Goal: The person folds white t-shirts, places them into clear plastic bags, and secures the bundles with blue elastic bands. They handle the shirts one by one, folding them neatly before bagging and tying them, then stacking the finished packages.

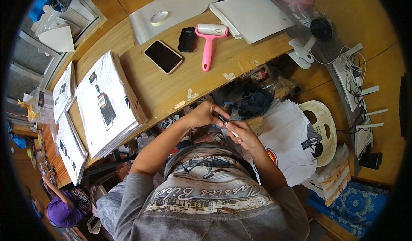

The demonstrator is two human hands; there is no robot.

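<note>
Here's the wooden table [137, 71], running diagonally, scraps of tape [192, 96] stuck along its near edge! Big white stack [92, 120] on the left, dark print on top, and two slimmer printed piles [71, 148] right beside it. Over to the middle: a phone [164, 57] lying flat, screen dark; just past it, a black case [187, 40]; and right alongside, the roller [207, 56], pink handle pointing nearside! Behind them stretches a grey sheet [182, 13] with a ring of tape [159, 18] resting on it, and white sheets [259, 17] piled to the right!
</note>
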